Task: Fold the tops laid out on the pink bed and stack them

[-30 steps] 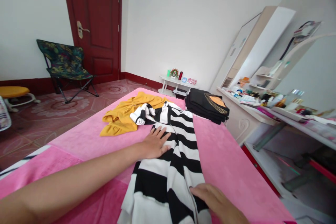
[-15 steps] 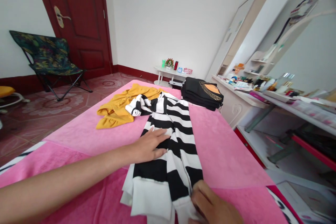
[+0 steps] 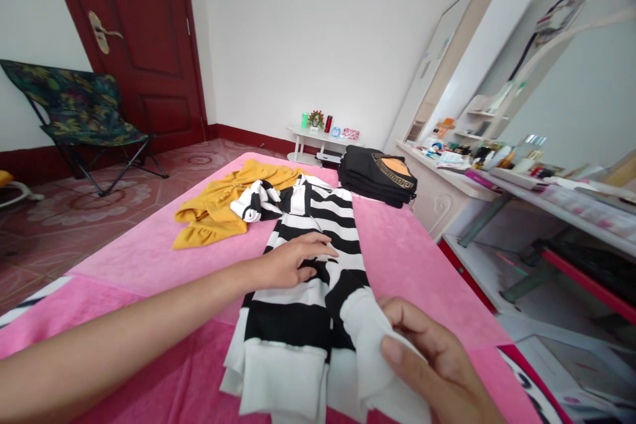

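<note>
A black-and-white striped sweatshirt point(image 3: 293, 321) lies lengthwise on the pink bed cover point(image 3: 412, 265), partly folded, its white ribbed edges toward me. My left hand point(image 3: 293, 262) rests on the middle of the stripes with its fingers stretched out. In my right hand point(image 3: 432, 361), at the near right corner, a white end of the sweatshirt is pinched between thumb and fingers and lifted a little. A bunched striped part lies off to the far left, against a crumpled yellow garment point(image 3: 213, 202).
Folded black clothes point(image 3: 372, 179) are stacked at the bed's far right corner. A dressing table point(image 3: 457, 175) crowded with small items stands on the right. Beyond the bed is a low white stand point(image 3: 318, 134). A folding chair point(image 3: 84, 112) is at the left by the door.
My right hand has raised the white end of the sweatshirt and bent it inward, curving the stripes near it. My left hand has slid slightly forward over the fabric.
</note>
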Available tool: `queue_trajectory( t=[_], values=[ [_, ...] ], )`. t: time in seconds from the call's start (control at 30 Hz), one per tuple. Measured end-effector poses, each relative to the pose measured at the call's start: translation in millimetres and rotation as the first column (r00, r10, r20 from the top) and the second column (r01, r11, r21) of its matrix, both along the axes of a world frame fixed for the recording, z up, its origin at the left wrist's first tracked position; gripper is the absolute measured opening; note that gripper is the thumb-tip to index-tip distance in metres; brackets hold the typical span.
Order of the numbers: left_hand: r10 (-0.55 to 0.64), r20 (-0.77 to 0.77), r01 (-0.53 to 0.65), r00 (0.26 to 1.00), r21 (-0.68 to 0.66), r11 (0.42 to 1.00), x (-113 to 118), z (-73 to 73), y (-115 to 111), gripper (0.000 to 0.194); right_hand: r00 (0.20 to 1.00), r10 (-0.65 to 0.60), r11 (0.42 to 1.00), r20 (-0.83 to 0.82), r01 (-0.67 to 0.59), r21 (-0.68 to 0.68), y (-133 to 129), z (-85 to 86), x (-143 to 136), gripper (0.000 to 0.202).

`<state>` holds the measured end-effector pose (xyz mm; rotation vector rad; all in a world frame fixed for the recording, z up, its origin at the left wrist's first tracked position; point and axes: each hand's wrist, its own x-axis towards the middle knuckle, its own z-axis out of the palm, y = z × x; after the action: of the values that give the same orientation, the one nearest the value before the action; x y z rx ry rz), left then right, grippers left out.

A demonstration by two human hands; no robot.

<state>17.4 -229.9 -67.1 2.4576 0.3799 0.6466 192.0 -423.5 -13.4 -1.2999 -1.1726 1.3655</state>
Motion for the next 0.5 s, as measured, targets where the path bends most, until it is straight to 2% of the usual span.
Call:
queue_trajectory(
  t=[0.07,0.13,0.17,0.3,0.43,0.5],
  values=[
    [-0.093,-0.019,0.092,0.996,-0.018,0.996,1,6.3,3,0.037,1.000,0.020,0.996,0.023,-0.022,0.082,6,2.6,-7,0.034],
    [-0.162,-0.001,0.162,0.987,-0.030,0.986,0,11.5,4,0.018,0.992,0.091,0.984,0.083,-0.102,0.146,10,1.1,-13,0.034],
    [-0.173,0.030,0.174,0.984,-0.031,0.984,-1,13.9,4,0.015,0.986,0.127,0.974,0.111,-0.145,0.173,11,-0.4,-15,0.035],
    [-0.096,0.147,0.098,0.985,-0.005,0.995,-10,21.6,2,0.021,0.974,0.158,0.951,0.160,-0.194,0.240,12,-5.8,-22,0.036],
    [-0.063,-0.073,0.063,0.995,0.008,0.998,-16,16.8,10,0.032,0.952,0.200,0.939,0.231,-0.254,0.233,17,-13.7,-28,0.035],
    [0.068,-0.143,-0.066,0.987,0.015,0.998,-14,8.2,22,0.035,0.930,0.258,0.925,0.263,-0.316,0.212,22,-19.4,-32,0.037]
  ],
)
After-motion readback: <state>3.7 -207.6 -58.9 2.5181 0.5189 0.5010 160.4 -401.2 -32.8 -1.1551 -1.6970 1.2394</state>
